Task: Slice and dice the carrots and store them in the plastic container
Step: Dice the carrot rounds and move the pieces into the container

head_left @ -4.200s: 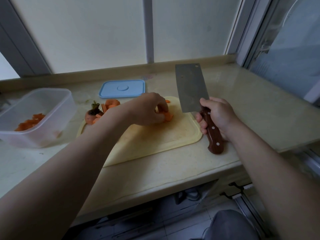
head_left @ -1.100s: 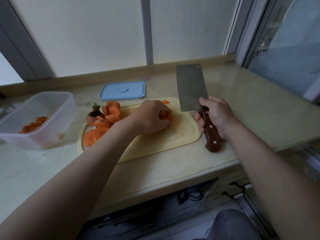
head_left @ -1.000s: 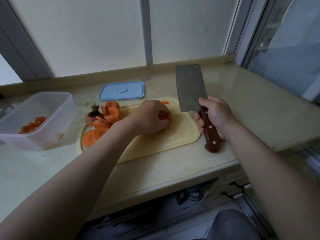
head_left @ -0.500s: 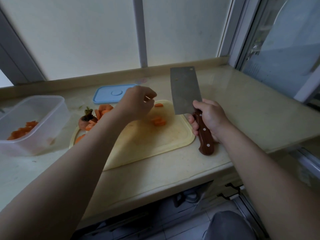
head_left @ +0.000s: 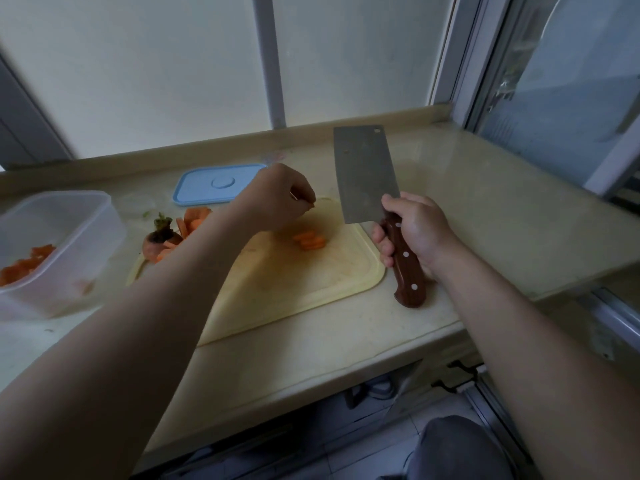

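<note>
Lying between left hand [head_left: 277, 199], curled, hold unclear, and right hand [head_left: 415, 230] clamped on cleaver [head_left: 363, 174]: carrot slices [head_left: 310, 240].

A pale stone surface [head_left: 485, 209] runs below a frosted window [head_left: 166, 64] with an upright grey frame [head_left: 269, 57]. Beneath, on the tiled floor [head_left: 363, 455], lies what may be a shoe [head_left: 379, 389].

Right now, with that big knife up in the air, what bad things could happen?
1. The left hand hangs close beside the cleaver held by the right hand; a chop now might nick it.
2. The carrot slices lie in a small loose stack on the cutting board; they may slide apart under the blade.
3. The plastic container sits off to the left, so carried pieces could drop on the counter.
</note>
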A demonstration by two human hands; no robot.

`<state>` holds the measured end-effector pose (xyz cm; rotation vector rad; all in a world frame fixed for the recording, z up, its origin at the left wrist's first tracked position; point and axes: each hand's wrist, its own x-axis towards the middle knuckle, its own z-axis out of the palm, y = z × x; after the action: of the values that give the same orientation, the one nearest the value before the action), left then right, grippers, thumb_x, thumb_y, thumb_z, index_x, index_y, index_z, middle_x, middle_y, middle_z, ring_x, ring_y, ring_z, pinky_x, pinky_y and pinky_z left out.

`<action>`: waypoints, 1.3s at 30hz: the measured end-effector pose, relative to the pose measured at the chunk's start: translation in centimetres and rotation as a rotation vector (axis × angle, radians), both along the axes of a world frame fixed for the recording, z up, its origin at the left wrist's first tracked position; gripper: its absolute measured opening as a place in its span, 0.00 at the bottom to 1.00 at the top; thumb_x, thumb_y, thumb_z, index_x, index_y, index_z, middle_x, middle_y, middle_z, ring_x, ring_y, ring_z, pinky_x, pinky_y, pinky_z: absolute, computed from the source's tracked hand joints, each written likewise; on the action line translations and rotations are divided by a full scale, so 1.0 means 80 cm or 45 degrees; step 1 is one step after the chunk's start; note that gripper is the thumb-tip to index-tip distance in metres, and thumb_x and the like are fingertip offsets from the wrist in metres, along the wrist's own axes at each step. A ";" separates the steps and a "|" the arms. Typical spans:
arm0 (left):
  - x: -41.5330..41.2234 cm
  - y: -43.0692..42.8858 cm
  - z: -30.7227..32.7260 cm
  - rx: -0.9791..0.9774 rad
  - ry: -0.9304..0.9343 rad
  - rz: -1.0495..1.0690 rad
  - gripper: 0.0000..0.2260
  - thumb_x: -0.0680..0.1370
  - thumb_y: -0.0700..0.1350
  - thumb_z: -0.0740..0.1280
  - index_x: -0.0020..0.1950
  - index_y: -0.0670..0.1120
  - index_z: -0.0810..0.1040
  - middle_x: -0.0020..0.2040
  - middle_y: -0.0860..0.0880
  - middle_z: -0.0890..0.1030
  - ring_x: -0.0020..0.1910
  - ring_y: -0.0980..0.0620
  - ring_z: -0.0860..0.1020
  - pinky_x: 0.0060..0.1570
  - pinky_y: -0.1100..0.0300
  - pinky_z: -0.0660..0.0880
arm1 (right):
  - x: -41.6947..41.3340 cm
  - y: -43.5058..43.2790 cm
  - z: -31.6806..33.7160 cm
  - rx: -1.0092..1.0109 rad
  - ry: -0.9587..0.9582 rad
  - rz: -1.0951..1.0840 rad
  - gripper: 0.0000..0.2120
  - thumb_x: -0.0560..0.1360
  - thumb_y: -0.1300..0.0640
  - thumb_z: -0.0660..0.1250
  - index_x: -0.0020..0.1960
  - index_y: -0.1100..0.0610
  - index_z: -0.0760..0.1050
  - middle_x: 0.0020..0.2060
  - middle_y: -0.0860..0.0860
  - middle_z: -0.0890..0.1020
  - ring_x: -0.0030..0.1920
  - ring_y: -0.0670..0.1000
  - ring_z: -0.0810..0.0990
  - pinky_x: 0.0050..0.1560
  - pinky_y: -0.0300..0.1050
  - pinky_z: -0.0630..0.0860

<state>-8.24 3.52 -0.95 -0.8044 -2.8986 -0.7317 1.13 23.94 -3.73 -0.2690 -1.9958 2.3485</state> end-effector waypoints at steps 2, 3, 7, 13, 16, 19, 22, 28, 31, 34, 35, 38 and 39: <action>0.013 -0.012 0.006 0.034 -0.087 -0.040 0.05 0.77 0.42 0.71 0.51 0.49 0.85 0.46 0.56 0.83 0.46 0.60 0.80 0.50 0.66 0.76 | 0.000 0.000 0.000 0.004 0.005 -0.004 0.10 0.85 0.59 0.58 0.46 0.60 0.71 0.27 0.58 0.74 0.20 0.52 0.68 0.20 0.41 0.69; 0.019 -0.017 0.006 0.016 -0.127 -0.061 0.06 0.77 0.42 0.71 0.51 0.51 0.85 0.45 0.57 0.83 0.46 0.61 0.80 0.49 0.68 0.76 | 0.000 -0.001 0.000 0.007 0.010 -0.009 0.11 0.85 0.59 0.58 0.45 0.60 0.70 0.27 0.58 0.74 0.20 0.52 0.68 0.20 0.40 0.69; 0.030 -0.021 -0.004 -0.022 -0.194 -0.085 0.09 0.78 0.41 0.69 0.55 0.51 0.85 0.50 0.55 0.83 0.50 0.59 0.80 0.55 0.65 0.75 | 0.002 -0.003 0.001 0.013 0.019 -0.019 0.11 0.85 0.59 0.58 0.44 0.59 0.70 0.27 0.58 0.74 0.20 0.52 0.68 0.21 0.40 0.69; 0.042 -0.029 0.001 0.075 -0.297 0.003 0.16 0.78 0.36 0.64 0.60 0.50 0.83 0.53 0.54 0.82 0.54 0.57 0.79 0.57 0.62 0.75 | 0.002 -0.005 0.001 -0.007 0.002 -0.039 0.12 0.85 0.59 0.58 0.43 0.57 0.68 0.27 0.58 0.73 0.20 0.52 0.68 0.21 0.39 0.68; 0.051 -0.037 -0.004 0.056 -0.287 -0.037 0.17 0.77 0.43 0.70 0.66 0.49 0.80 0.56 0.54 0.81 0.54 0.59 0.79 0.58 0.64 0.74 | 0.002 -0.005 0.002 0.000 -0.005 -0.026 0.11 0.85 0.59 0.58 0.43 0.57 0.69 0.27 0.58 0.74 0.20 0.52 0.68 0.21 0.39 0.68; 0.057 -0.038 -0.012 -0.019 -0.160 -0.047 0.20 0.76 0.49 0.73 0.67 0.49 0.78 0.54 0.55 0.80 0.50 0.60 0.77 0.50 0.73 0.71 | 0.002 -0.005 0.002 0.017 -0.015 -0.026 0.11 0.85 0.58 0.58 0.43 0.58 0.69 0.27 0.58 0.74 0.20 0.52 0.68 0.21 0.39 0.68; 0.062 -0.034 -0.020 0.045 -0.062 -0.034 0.20 0.75 0.51 0.74 0.66 0.50 0.79 0.52 0.54 0.81 0.48 0.59 0.78 0.51 0.69 0.74 | 0.002 -0.006 0.002 0.037 -0.017 -0.031 0.12 0.85 0.59 0.58 0.43 0.58 0.69 0.27 0.58 0.74 0.20 0.52 0.68 0.21 0.39 0.68; 0.068 -0.036 -0.031 0.149 -0.015 -0.032 0.19 0.74 0.50 0.74 0.64 0.49 0.80 0.50 0.55 0.79 0.47 0.59 0.78 0.51 0.67 0.75 | 0.001 -0.008 0.007 0.143 -0.104 -0.017 0.06 0.84 0.61 0.59 0.48 0.60 0.70 0.28 0.58 0.74 0.21 0.52 0.69 0.21 0.40 0.69; 0.072 -0.042 -0.035 0.205 0.019 -0.022 0.18 0.74 0.48 0.74 0.63 0.47 0.79 0.51 0.54 0.80 0.48 0.59 0.78 0.51 0.68 0.75 | 0.004 -0.008 0.022 0.302 -0.189 -0.001 0.05 0.81 0.65 0.59 0.47 0.59 0.70 0.29 0.58 0.74 0.21 0.52 0.69 0.22 0.40 0.69; 0.071 -0.044 -0.040 0.173 0.099 -0.016 0.17 0.74 0.47 0.73 0.62 0.46 0.80 0.52 0.50 0.81 0.48 0.56 0.79 0.51 0.66 0.74 | 0.015 -0.011 0.047 0.640 -0.245 0.047 0.05 0.80 0.66 0.58 0.50 0.60 0.71 0.29 0.59 0.75 0.21 0.53 0.70 0.22 0.42 0.70; 0.070 -0.044 -0.041 0.154 0.125 -0.032 0.17 0.75 0.47 0.73 0.62 0.46 0.80 0.53 0.50 0.82 0.48 0.54 0.79 0.51 0.64 0.75 | 0.020 -0.013 0.057 0.760 -0.262 0.073 0.06 0.80 0.66 0.57 0.51 0.61 0.72 0.30 0.59 0.76 0.21 0.53 0.71 0.23 0.43 0.71; 0.069 -0.045 -0.042 0.127 0.151 -0.092 0.16 0.76 0.49 0.72 0.63 0.48 0.81 0.55 0.50 0.83 0.51 0.53 0.79 0.54 0.58 0.76 | 0.040 -0.030 0.078 1.125 -0.280 0.168 0.11 0.79 0.67 0.56 0.57 0.59 0.73 0.35 0.61 0.81 0.24 0.52 0.76 0.25 0.45 0.75; 0.068 -0.044 -0.043 0.128 0.142 -0.096 0.16 0.76 0.50 0.72 0.63 0.49 0.82 0.56 0.50 0.83 0.51 0.53 0.79 0.55 0.57 0.76 | 0.047 -0.038 0.082 1.212 -0.288 0.202 0.13 0.78 0.67 0.55 0.59 0.59 0.73 0.37 0.62 0.82 0.25 0.52 0.77 0.26 0.46 0.77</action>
<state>-2.76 0.01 -4.36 -0.9159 -2.7229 -0.8049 4.86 20.92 2.81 -0.3244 -3.0304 1.2003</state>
